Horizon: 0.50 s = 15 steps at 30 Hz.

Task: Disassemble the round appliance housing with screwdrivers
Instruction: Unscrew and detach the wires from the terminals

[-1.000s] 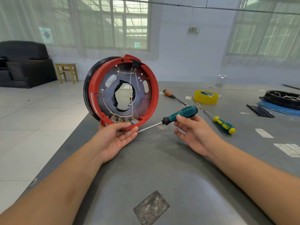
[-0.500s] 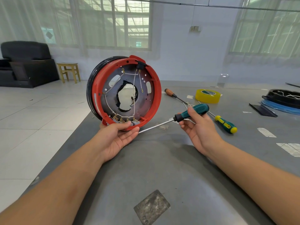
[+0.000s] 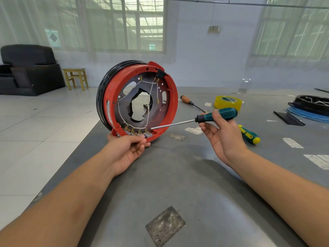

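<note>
Red plastic forms the rim of the round appliance housing, which stands on edge at the near left corner of the grey table, its open face turned toward the camera. Behind the red ring sits a black outer band, scuffed along its curve. Inside, a dark metal plate has a ragged central hole, two oval slots and several small round holes; thin white wires run across it to brass ring terminals, and a row of brass connectors lines the bottom inner edge beside a small grey block. A black part sits at the top of the rim under a red tab. The left hand holds the housing from below, thumb and curled fingers pinching the bottom lip of the rim. The right hand grips the teal-handled screwdriver, fingers wrapped round the handle, and the steel shaft reaches left so its tip lies at the brass connectors inside the lower rim. Farther back on the table lie an orange-handled screwdriver, a green and yellow screwdriver and a roll of yellow tape. At the far right edge rests a black round part on a blue disc.
</note>
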{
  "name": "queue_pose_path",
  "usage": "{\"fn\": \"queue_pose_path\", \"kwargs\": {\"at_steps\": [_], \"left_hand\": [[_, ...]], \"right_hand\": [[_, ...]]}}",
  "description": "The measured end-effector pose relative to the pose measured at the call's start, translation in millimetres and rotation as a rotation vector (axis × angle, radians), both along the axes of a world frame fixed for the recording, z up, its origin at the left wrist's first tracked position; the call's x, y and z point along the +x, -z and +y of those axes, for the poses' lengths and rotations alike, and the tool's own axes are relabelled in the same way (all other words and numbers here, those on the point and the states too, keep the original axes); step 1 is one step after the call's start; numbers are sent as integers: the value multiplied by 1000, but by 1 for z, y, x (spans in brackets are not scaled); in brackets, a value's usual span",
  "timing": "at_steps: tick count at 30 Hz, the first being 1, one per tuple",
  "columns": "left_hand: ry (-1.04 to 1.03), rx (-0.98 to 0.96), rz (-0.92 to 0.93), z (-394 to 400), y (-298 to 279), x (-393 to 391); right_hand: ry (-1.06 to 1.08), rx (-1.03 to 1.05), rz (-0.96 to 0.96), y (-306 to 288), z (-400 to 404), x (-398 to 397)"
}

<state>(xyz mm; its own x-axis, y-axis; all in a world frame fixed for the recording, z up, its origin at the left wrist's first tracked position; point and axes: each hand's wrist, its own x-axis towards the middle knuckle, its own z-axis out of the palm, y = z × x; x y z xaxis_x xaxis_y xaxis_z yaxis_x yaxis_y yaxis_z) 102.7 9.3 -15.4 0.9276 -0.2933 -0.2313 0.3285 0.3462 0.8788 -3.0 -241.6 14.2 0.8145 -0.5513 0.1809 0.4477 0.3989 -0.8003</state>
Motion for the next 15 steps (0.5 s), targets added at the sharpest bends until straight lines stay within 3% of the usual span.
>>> {"fn": "queue_pose_path", "kwargs": {"at_steps": [15], "left_hand": [[-47, 22, -89, -4, 0, -2]], "right_hand": [[35, -98, 23, -2, 3, 2]]}}
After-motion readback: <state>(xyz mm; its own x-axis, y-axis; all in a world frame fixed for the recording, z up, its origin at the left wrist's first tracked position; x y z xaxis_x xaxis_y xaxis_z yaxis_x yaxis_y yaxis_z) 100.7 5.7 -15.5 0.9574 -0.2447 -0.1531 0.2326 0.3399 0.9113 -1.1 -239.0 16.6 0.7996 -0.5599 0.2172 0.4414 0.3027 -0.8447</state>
